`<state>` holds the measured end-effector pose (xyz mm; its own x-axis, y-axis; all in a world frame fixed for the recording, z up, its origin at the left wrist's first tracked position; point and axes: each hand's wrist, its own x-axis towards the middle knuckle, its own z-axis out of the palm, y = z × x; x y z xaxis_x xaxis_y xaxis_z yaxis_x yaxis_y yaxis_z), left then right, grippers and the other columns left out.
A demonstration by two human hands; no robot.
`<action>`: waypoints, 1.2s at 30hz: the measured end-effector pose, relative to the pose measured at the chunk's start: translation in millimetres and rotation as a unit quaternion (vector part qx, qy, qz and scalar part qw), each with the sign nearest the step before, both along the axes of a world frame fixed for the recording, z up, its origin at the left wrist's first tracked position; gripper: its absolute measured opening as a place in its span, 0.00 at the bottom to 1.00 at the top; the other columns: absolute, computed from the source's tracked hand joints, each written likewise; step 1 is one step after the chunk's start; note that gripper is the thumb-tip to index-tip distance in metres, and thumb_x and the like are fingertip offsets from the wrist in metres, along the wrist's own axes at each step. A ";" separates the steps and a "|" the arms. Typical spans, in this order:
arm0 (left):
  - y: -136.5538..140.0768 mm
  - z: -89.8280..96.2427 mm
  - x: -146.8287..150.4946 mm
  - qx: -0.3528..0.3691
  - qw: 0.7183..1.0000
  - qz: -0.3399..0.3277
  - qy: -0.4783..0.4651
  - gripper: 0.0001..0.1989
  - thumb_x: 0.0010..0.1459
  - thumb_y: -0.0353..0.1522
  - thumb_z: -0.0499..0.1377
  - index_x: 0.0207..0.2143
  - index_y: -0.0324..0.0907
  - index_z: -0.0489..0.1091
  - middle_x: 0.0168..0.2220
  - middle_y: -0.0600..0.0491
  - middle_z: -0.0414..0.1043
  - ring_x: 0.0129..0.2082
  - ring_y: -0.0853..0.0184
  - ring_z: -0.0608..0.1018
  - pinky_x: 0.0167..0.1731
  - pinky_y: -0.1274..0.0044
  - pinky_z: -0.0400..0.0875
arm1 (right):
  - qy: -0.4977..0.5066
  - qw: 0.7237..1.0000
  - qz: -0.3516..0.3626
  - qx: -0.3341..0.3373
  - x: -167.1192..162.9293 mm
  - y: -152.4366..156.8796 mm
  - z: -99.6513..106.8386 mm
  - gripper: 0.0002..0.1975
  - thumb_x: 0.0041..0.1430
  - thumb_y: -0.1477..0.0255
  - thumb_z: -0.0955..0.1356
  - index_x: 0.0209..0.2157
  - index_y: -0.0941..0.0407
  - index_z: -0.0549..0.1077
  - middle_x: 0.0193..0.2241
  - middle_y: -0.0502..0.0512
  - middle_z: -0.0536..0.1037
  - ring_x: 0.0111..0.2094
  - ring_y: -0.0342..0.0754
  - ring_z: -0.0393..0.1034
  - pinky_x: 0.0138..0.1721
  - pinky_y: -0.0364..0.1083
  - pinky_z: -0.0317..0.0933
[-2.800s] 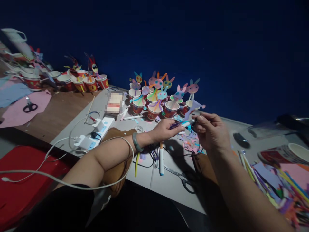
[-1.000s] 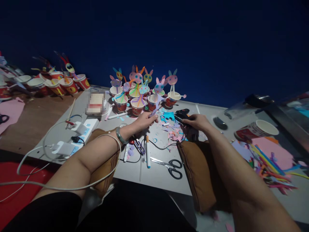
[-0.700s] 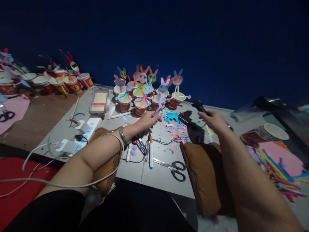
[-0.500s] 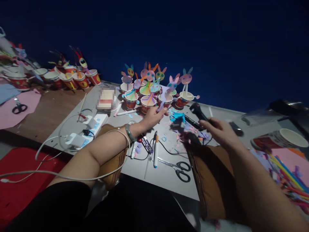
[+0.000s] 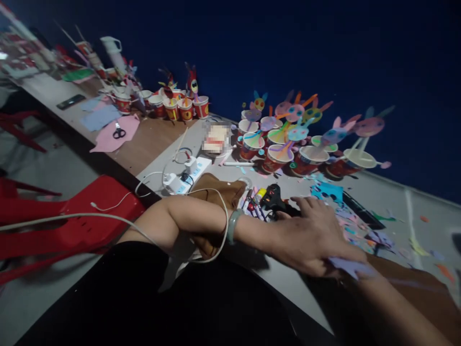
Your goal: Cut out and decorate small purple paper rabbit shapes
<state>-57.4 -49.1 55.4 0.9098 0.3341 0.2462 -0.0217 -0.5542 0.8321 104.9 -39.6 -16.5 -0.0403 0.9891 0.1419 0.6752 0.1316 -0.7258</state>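
Note:
My left hand (image 5: 306, 252) reaches across to the right, its wrist in a green bangle (image 5: 236, 226). A purple paper cutout (image 5: 351, 266) is pinched in its fingers, its far end out over my right forearm. Behind and partly hidden by it, my right hand (image 5: 315, 214) has its fingers around a black tool (image 5: 290, 209), cylindrical in outline; most of it is covered. Just left of that tool lie another dark object (image 5: 272, 196), a yellow-capped item (image 5: 260, 193) and several pens (image 5: 251, 204). Paper cups (image 5: 309, 161) with paper rabbit heads stand behind.
A white power strip (image 5: 194, 173) and a looping white cable (image 5: 225, 226) lie on the left. Blue paper (image 5: 327, 192) and paper scraps cover the right side. Farther left are scissors (image 5: 118, 132) on pink paper (image 5: 131, 129), more cups (image 5: 172, 109) and a red chair (image 5: 104, 206).
The view has swung left. My left hand has moved right with the purple paper and now crosses in front of my right hand, which has lowered the black tool toward the table.

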 end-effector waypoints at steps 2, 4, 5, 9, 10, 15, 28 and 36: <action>-12.5 -5.7 -17.9 0.023 0.999 -0.035 0.030 0.02 0.58 0.32 0.59 0.33 0.43 0.71 0.33 0.51 0.76 0.35 0.66 0.76 0.35 0.76 0.68 | -0.079 0.994 0.050 0.058 -18.4 9.1 7.4 0.16 0.47 0.58 0.74 0.35 0.53 0.76 0.34 0.64 0.77 0.42 0.64 0.69 0.43 0.60 0.62; -22.4 -14.7 -40.0 0.022 0.997 -0.046 0.055 0.06 0.61 0.35 0.55 0.34 0.43 0.69 0.32 0.53 0.75 0.31 0.68 0.75 0.31 0.77 0.66 | -0.146 0.971 0.134 0.131 -44.4 19.6 16.6 0.14 0.57 0.59 0.69 0.38 0.55 0.76 0.35 0.64 0.78 0.40 0.60 0.72 0.42 0.58 0.63; -26.3 -19.8 -51.5 0.028 0.996 -0.047 0.067 0.08 0.62 0.36 0.53 0.34 0.43 0.69 0.32 0.53 0.75 0.30 0.69 0.75 0.28 0.77 0.64 | -0.145 0.961 0.176 0.158 -59.8 25.9 20.8 0.14 0.61 0.61 0.66 0.39 0.56 0.76 0.35 0.63 0.79 0.39 0.58 0.72 0.42 0.56 0.64; -34.9 -37.3 -93.7 0.069 0.996 0.023 0.058 0.13 0.65 0.41 0.51 0.32 0.43 0.66 0.29 0.53 0.74 0.28 0.70 0.74 0.28 0.78 0.63 | -0.078 0.936 0.286 0.191 -131.0 57.6 28.7 0.12 0.65 0.66 0.63 0.39 0.56 0.77 0.35 0.60 0.80 0.38 0.52 0.73 0.41 0.49 0.65; -35.6 -40.2 -102.7 0.083 0.995 0.045 0.038 0.11 0.65 0.39 0.51 0.34 0.43 0.67 0.31 0.53 0.75 0.30 0.70 0.75 0.29 0.78 0.64 | -0.069 0.929 0.308 0.192 -149.5 65.7 28.6 0.12 0.65 0.66 0.64 0.39 0.56 0.77 0.35 0.60 0.80 0.38 0.51 0.73 0.40 0.49 0.64; -40.1 -51.4 -141.8 0.150 0.960 0.216 -0.098 0.09 0.64 0.34 0.50 0.32 0.41 0.65 0.30 0.51 0.74 0.29 0.71 0.74 0.33 0.79 0.66 | -0.174 0.871 0.405 0.217 -228.2 87.4 31.4 0.13 0.65 0.71 0.63 0.46 0.59 0.74 0.43 0.63 0.77 0.43 0.51 0.69 0.42 0.47 0.61; -84.5 -87.9 -224.7 0.262 0.809 0.524 -0.055 0.14 0.56 0.27 0.59 0.23 0.43 0.55 0.22 0.56 0.64 0.24 0.72 0.67 0.26 0.78 0.62 | -0.419 0.771 0.472 0.087 -288.2 95.7 58.0 0.15 0.63 0.80 0.61 0.44 0.63 0.78 0.42 0.68 0.79 0.42 0.53 0.76 0.37 0.45 0.63; -45.5 -69.4 -237.2 0.394 0.670 0.624 0.082 0.04 0.58 0.27 0.58 0.30 0.41 0.66 0.44 0.45 0.76 0.44 0.62 0.76 0.45 0.70 0.69 | -0.425 0.757 0.493 0.063 -290.7 100.3 63.4 0.13 0.60 0.78 0.64 0.40 0.65 0.80 0.38 0.69 0.81 0.39 0.54 0.77 0.36 0.45 0.63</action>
<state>-294.7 -94.6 -14.0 0.0794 0.6841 0.7250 0.9236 -0.3242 0.2047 -185.7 60.7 46.9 -0.8789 0.4003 -0.2595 0.4201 0.9072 -0.0234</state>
